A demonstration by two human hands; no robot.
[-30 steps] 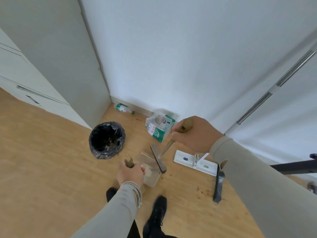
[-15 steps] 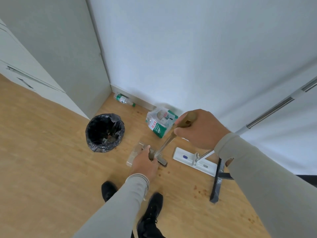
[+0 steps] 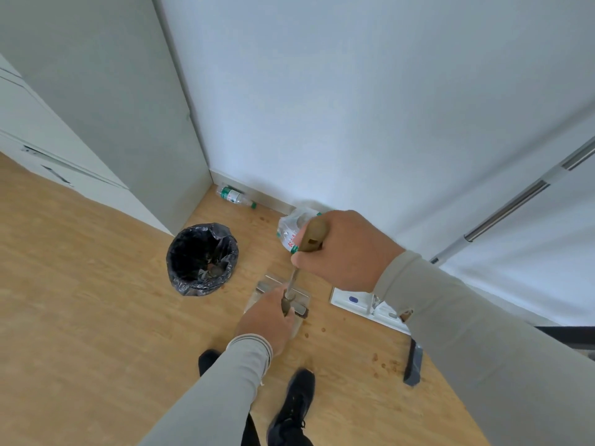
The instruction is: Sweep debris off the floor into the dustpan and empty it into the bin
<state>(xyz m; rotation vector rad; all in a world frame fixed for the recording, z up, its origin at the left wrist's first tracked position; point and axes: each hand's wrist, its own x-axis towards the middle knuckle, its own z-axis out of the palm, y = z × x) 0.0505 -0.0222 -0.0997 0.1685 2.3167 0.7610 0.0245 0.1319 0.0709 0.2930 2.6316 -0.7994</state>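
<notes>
the right hand (image 3: 346, 249), right of frame centre, is curled around the brown top end of a slim broom handle (image 3: 311, 237); the thin metal shaft runs down and left from it to the dark broom head (image 3: 297, 309) at floor level. the left hand (image 3: 267, 320), just below centre, is curled around a dark brown handle beside the shaft's lower end. under this hand lies the clear plastic dustpan (image 3: 273, 286) on the light wooden floor (image 3: 80, 317), its far edge pointing toward the wall. small brown debris crumbs (image 3: 381, 362) lie scattered on the floor at lower right of the dustpan, with a few just beside the broom head. the round bin lined with a black plastic bag (image 3: 203, 259) stands left of centre, near the dustpan but apart from it. a white flat mop head (image 3: 354, 300) lies right of the dustpan. a clear plastic bottle with green label (image 3: 233, 196) lies against the skirting in the corner.
</notes>
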